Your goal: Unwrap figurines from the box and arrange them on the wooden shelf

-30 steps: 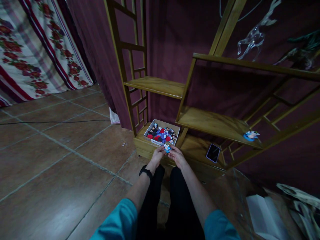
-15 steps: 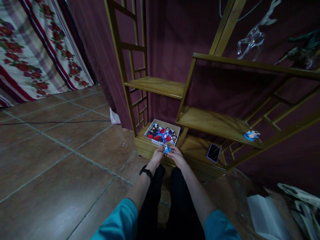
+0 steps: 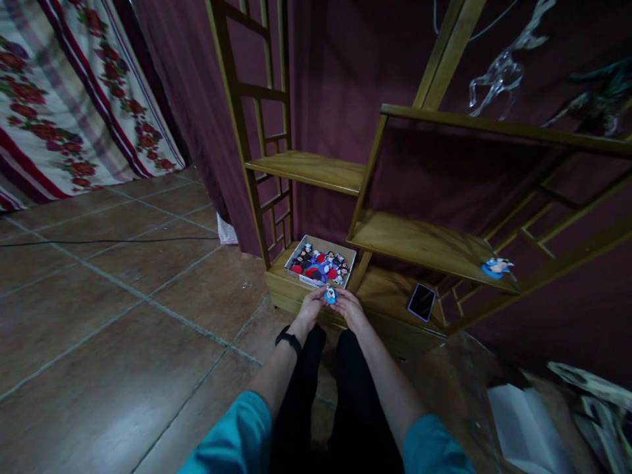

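Note:
Between my two hands is a small blue-and-white figurine (image 3: 330, 295), held just in front of a cardboard box. My left hand (image 3: 311, 309) grips its left side, and my right hand (image 3: 350, 309) has fingers closed on its right side. The open box (image 3: 322, 283) rests on the low wooden ledge and contains several small figures (image 3: 323, 263) in red, purple, black and white. Another blue-based figurine (image 3: 498, 266) stands at the right end of a shelf, away from my hands.
A wooden shelf unit (image 3: 306, 170) stands ahead, with a middle shelf (image 3: 419, 240) at right. A phone (image 3: 422, 302) lies on the lower ledge. A clear deer ornament (image 3: 498, 76) is on the upper shelf. A dark cable (image 3: 108, 243) crosses the tiled floor at left.
The figurine has turned slightly in my fingers, its white front now facing me more. My hands have barely shifted; everything else looks the same.

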The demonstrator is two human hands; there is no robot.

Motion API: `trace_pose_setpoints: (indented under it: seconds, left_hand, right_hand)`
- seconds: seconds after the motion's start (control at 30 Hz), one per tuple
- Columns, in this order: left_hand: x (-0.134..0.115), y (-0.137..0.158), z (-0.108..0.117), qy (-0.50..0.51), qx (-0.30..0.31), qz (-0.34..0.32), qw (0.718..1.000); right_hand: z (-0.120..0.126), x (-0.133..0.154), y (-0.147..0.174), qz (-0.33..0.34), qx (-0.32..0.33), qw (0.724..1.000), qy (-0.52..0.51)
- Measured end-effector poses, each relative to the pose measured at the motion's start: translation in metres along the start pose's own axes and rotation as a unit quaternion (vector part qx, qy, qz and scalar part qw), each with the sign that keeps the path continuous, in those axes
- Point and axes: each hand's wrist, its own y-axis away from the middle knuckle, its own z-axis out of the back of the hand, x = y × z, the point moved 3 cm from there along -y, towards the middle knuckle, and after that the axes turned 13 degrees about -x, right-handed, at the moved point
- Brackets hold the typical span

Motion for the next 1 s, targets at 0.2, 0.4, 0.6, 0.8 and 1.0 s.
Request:
trace_pose_setpoints:
  seconds: [0.2,0.4,0.6,0.8,1.0]
  left_hand:
    - [0.0000,0.0021,-0.0007,0.002,-0.002,0.013,1.000]
    - [-0.0006,0.0032,-0.0009,0.007,0.015,0.026,1.000]
    - [0.0024,0.0010,-0.0009,0.010,0.006,0.046,0.999]
    - [0.0029,0.0016,-0.0014,0.035,0.006,0.077,0.996]
    - [-0.0017,0.0047,-0.0017,0.054,-0.004,0.076,0.996]
  right_hand:
    - [0.0035,-0.0036,-0.0040,-0.007,-0.029,1.000,-0.005]
    - [0.0057,-0.0056,-0.0060,-0.016,-0.037,0.999,-0.008]
    - [0.0067,-0.0049,-0.0068,-0.025,-0.050,0.998,-0.027]
    - [0.0065,-0.0032,-0.0074,-0.033,-0.046,0.997,-0.054]
    - [0.0064,0.0000,-0.0072,-0.035,-0.029,0.996,-0.072]
